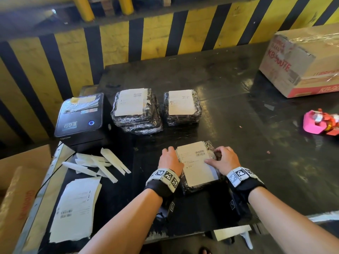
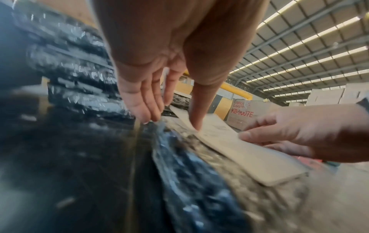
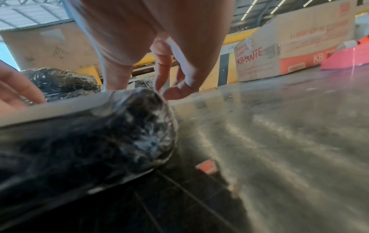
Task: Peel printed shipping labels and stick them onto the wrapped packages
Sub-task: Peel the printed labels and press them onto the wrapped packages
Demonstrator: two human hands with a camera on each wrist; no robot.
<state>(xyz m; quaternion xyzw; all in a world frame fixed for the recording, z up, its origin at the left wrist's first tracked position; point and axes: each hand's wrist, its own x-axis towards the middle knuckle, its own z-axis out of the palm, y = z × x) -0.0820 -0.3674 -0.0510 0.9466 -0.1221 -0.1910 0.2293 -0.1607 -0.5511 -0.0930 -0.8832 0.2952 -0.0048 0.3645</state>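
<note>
Both hands bracket the wrapped package on the surface, its long axis running away from the wrists: left hand flat-fingered at the label's left edge, right hand loose-fingered, thumb pressing its right side.

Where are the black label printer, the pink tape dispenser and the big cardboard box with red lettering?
black label printer [image 1: 80, 116]: head view, on its glossy lid.
pink tape dispenser [image 1: 312, 123]: head view, on its pink body.
big cardboard box with red lettering [image 1: 300, 59]: head view, on its taped side.
</note>
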